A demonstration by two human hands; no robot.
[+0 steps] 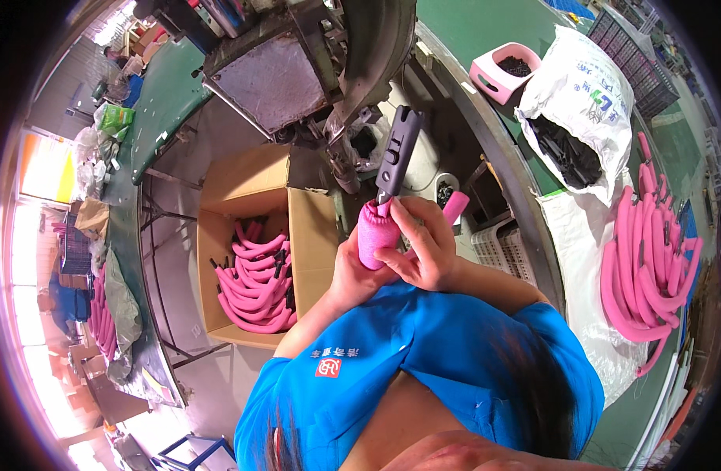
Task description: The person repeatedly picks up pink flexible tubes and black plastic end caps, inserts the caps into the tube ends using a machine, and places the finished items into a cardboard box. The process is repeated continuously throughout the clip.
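Gripping the pink foam tube (376,242) from the left, the left hand (354,276) is closed around its side, in front of the blue shirt (447,337). The right hand (429,242) is curled against the tube's right side, with the fingers at its far end and the thumb on the foam. At this end, a short metal section (383,196) joins a dark grey plastic fitting (398,153), which points far and slightly right.

To the left, a cardboard box (313,255) contains curved pink tubes (254,279) with black ends. Beyond the hands stands a machine with a flat metal plate (270,88). On the right, a green bench (464,27) supports a pink bin (488,80) and, right of it, a white sack (560,90) of black parts (566,149). A pile of pink tubes (635,275) lies nearer.
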